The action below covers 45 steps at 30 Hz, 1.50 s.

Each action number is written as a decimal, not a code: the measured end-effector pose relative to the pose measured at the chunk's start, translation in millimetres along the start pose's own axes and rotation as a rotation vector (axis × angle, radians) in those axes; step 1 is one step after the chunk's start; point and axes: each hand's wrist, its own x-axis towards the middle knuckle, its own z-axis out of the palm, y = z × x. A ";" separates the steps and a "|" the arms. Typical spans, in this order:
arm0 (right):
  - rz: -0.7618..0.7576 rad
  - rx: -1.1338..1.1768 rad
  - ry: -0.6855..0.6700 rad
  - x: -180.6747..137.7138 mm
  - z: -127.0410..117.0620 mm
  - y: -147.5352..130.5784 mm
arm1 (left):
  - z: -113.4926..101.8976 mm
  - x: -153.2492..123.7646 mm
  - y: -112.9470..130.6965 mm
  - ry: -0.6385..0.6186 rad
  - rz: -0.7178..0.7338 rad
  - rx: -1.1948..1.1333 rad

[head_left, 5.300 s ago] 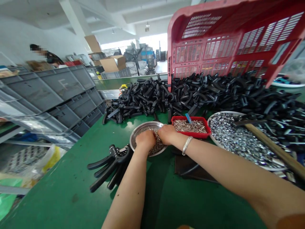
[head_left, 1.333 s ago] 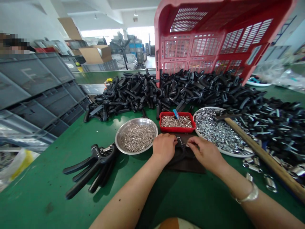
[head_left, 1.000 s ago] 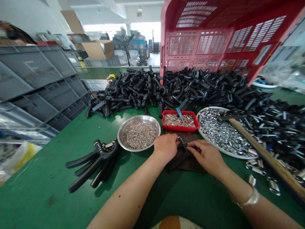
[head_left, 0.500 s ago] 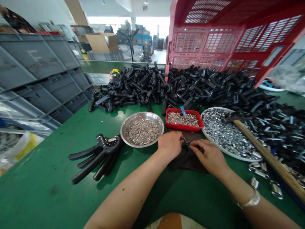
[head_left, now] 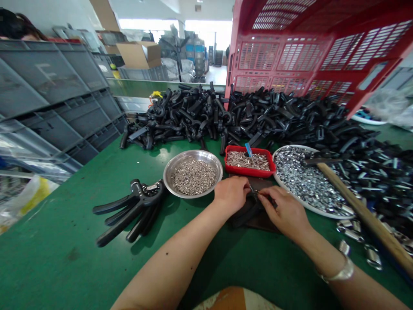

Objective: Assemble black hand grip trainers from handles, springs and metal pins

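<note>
My left hand (head_left: 230, 196) and my right hand (head_left: 285, 209) meet over a dark brown pad (head_left: 266, 224), fingers closed on the end of a black hand-grip handle (head_left: 244, 216) that rests on it. Between the fingertips shows a small shiny metal piece (head_left: 252, 189), too small to name; my fingers partly hide it and the handle's end. Just behind my hands stands a red tray (head_left: 265, 173) of thin metal pins (head_left: 240, 160). Left of it sits a round metal bowl (head_left: 168, 174) of tiny silvery parts (head_left: 195, 177).
Hand grips with springs (head_left: 137, 204) lie at left. A white round tray (head_left: 278, 178) of shiny metal parts is at right, a wooden-handled hammer (head_left: 348, 193) across it. Loose springs (head_left: 372, 257) lie nearby. Behind rise piled black handles (head_left: 200, 112) and a red crate (head_left: 258, 56).
The view has shifted slightly. Both hands stay at the same spot on the handle, with only slight finger movement. At the far upper left, a person's head has come further into view.
</note>
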 end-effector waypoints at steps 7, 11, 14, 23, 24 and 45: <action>-0.185 0.032 -0.211 16.4 -11.7 -20.8 | -42.1 1.6 -14.6 0.156 -0.002 -0.190; -0.331 -0.001 -0.337 35.4 -10.3 -48.3 | -60.2 -0.2 -28.5 0.109 -0.082 -0.147; -0.487 -0.068 -0.383 49.0 -3.7 -74.8 | -76.0 -3.7 -32.8 0.164 -0.078 -0.132; -0.562 -0.294 -0.440 63.5 24.0 -106.7 | -75.4 -36.2 -36.5 0.138 -0.153 -0.101; -0.567 -0.300 -0.437 63.1 24.9 -105.8 | -72.4 -38.4 -38.5 0.142 -0.157 -0.104; -0.228 -0.088 -0.245 36.4 -14.5 -35.3 | -42.0 -35.3 -24.1 0.102 -0.001 -0.026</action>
